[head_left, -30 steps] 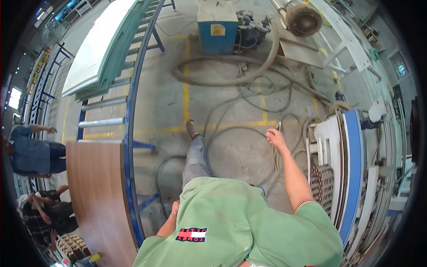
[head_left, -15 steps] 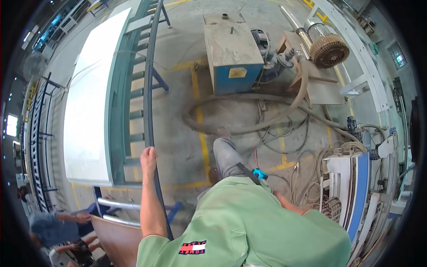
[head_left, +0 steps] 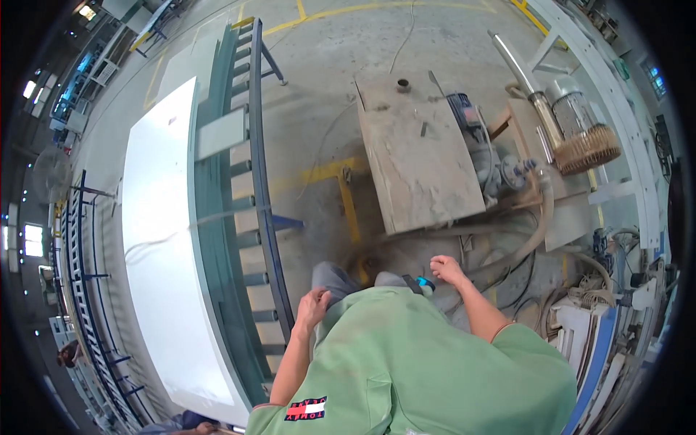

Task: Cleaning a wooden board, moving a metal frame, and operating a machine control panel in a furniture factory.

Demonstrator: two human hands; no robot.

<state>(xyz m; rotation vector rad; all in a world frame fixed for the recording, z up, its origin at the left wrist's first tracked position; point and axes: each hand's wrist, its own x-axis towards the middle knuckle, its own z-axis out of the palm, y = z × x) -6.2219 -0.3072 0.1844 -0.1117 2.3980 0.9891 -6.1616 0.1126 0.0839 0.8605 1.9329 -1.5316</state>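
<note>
The left hand [head_left: 313, 303] hangs loosely curled and empty beside the blue roller rack [head_left: 264, 217] carrying the white panel [head_left: 156, 239], while the right hand's [head_left: 446, 270] fingers clamp a small blue-tipped tool [head_left: 423, 286], not yet applied

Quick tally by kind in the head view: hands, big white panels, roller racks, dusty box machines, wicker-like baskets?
Bare hands: 2, left hand, right hand
Large white flat panel: 1
Blue steel roller rack: 1
Dusty grey box-shaped machine: 1
Woven tan basket: 1
Total: 6
</note>
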